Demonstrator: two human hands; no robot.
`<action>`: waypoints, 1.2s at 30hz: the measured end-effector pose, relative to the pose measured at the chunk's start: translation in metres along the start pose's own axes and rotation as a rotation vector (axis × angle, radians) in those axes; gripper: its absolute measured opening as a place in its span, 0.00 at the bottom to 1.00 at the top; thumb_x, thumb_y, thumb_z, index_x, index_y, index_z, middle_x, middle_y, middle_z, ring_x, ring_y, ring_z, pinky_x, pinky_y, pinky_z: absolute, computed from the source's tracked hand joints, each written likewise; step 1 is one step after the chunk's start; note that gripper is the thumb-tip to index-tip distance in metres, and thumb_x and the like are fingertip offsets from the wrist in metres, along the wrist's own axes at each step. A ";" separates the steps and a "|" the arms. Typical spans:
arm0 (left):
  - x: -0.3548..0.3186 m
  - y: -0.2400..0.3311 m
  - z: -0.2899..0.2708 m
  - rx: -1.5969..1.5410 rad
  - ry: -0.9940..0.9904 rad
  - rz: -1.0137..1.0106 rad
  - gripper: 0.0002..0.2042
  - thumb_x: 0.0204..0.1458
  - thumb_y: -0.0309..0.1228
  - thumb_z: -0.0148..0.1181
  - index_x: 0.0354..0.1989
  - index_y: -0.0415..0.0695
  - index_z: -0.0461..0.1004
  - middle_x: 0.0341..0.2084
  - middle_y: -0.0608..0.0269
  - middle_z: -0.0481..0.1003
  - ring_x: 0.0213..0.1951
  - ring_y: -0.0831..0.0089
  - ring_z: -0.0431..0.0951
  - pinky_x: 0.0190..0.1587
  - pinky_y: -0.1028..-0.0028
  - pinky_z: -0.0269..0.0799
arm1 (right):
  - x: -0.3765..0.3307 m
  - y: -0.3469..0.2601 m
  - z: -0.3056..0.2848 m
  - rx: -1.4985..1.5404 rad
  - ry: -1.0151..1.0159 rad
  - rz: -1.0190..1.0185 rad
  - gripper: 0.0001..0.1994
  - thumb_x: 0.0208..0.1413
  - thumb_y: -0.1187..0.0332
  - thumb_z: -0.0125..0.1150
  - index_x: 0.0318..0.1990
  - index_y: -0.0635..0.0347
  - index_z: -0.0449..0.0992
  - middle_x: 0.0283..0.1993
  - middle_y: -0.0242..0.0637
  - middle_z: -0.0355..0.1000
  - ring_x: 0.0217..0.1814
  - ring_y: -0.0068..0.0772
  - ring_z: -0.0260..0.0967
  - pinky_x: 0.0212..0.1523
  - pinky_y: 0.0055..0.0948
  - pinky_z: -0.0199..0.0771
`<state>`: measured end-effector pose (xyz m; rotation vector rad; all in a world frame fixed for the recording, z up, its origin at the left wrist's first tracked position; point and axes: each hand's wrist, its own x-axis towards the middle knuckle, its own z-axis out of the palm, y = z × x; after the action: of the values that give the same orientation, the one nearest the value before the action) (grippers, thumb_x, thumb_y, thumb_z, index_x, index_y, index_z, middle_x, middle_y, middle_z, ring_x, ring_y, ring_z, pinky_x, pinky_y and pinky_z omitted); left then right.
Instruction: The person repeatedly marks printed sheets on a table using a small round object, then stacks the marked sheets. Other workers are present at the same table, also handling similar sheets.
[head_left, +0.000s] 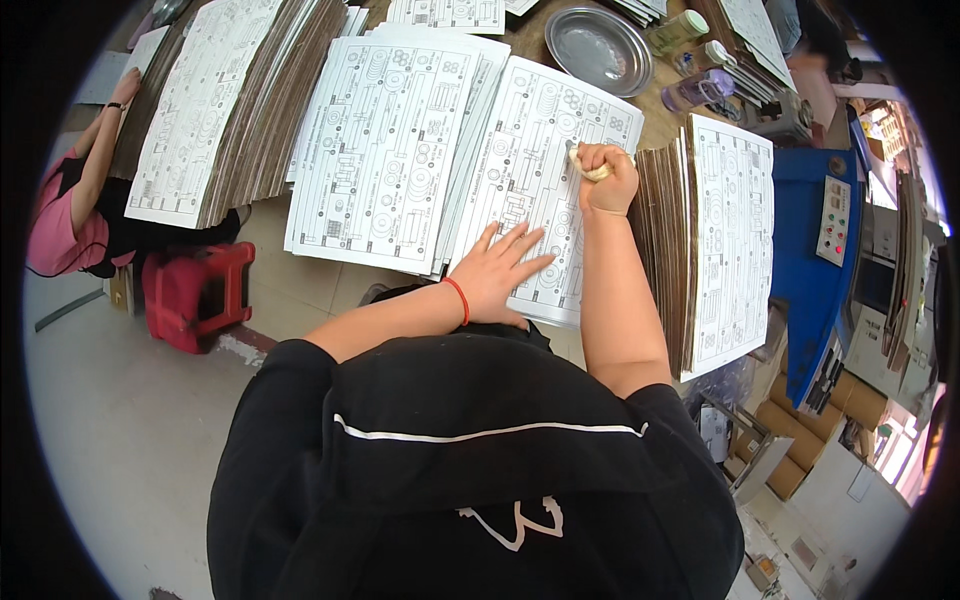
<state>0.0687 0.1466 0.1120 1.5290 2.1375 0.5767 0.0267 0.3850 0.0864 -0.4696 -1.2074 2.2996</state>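
Note:
A white printed sheet (552, 140) with line drawings of parts lies in front of me. My left hand (494, 268), a red string round its wrist, rests flat on its lower left part with fingers spread. My right hand (611, 180) is closed in a fist over the sheet's upper right area. Out of that fist shows a pale yellow, cloth-like wad (590, 165) with a small dark tip; its exact kind is hard to make out. Left of this sheet lies a fanned pile of similar printed sheets (375, 160).
Tall stacks of printed boards stand at the right (730, 240) and the left (205, 110). A round metal dish (600, 50) and a purple-tinted bottle (697, 90) sit at the back. A red stool (198, 295) and a person in pink (85, 215) are at left, a blue machine (810, 200) at right.

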 end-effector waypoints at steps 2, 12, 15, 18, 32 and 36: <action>0.000 -0.001 0.009 0.079 -0.088 0.012 0.50 0.36 0.56 0.71 0.69 0.55 0.55 0.71 0.54 0.47 0.72 0.55 0.44 0.70 0.44 0.38 | 0.001 0.002 0.003 -0.037 -0.006 -0.030 0.12 0.47 0.74 0.45 0.13 0.63 0.63 0.16 0.40 0.64 0.24 0.34 0.59 0.39 0.37 0.64; 0.003 -0.002 0.017 0.142 -0.050 0.009 0.46 0.41 0.59 0.65 0.69 0.57 0.55 0.71 0.54 0.48 0.71 0.56 0.47 0.69 0.44 0.38 | -0.027 0.011 0.000 -0.461 -0.187 -0.017 0.10 0.44 0.77 0.45 0.15 0.64 0.67 0.17 0.34 0.66 0.20 0.23 0.59 0.28 0.25 0.61; 0.001 -0.001 0.018 0.128 -0.049 0.004 0.46 0.41 0.60 0.65 0.69 0.56 0.56 0.70 0.54 0.49 0.72 0.57 0.46 0.69 0.44 0.38 | -0.078 0.014 0.000 -0.506 -0.239 -0.069 0.09 0.45 0.78 0.46 0.16 0.64 0.67 0.17 0.32 0.65 0.20 0.20 0.57 0.24 0.23 0.58; 0.000 -0.003 0.018 0.088 0.024 0.043 0.45 0.39 0.55 0.69 0.66 0.51 0.59 0.68 0.51 0.52 0.70 0.54 0.50 0.69 0.46 0.41 | -0.096 0.014 0.001 -0.581 -0.224 -0.083 0.08 0.46 0.77 0.48 0.17 0.65 0.68 0.18 0.31 0.65 0.20 0.20 0.58 0.23 0.22 0.58; -0.003 -0.056 -0.005 -0.592 0.359 -0.735 0.31 0.44 0.36 0.65 0.56 0.29 0.69 0.46 0.44 0.71 0.47 0.58 0.75 0.51 0.67 0.72 | -0.176 -0.038 -0.053 -1.085 0.176 -0.218 0.07 0.44 0.75 0.52 0.18 0.67 0.71 0.19 0.38 0.68 0.24 0.38 0.65 0.28 0.35 0.64; -0.009 -0.049 -0.010 -0.542 0.308 -0.756 0.29 0.47 0.31 0.63 0.58 0.30 0.67 0.39 0.52 0.75 0.40 0.64 0.77 0.46 0.71 0.73 | -0.199 -0.034 -0.066 -1.394 0.263 -0.225 0.09 0.41 0.71 0.54 0.23 0.70 0.75 0.40 0.55 0.75 0.41 0.53 0.72 0.44 0.43 0.71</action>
<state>0.0282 0.1229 0.0929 0.3146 2.2872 1.0253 0.2317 0.3312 0.0923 -0.9533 -2.3829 0.8479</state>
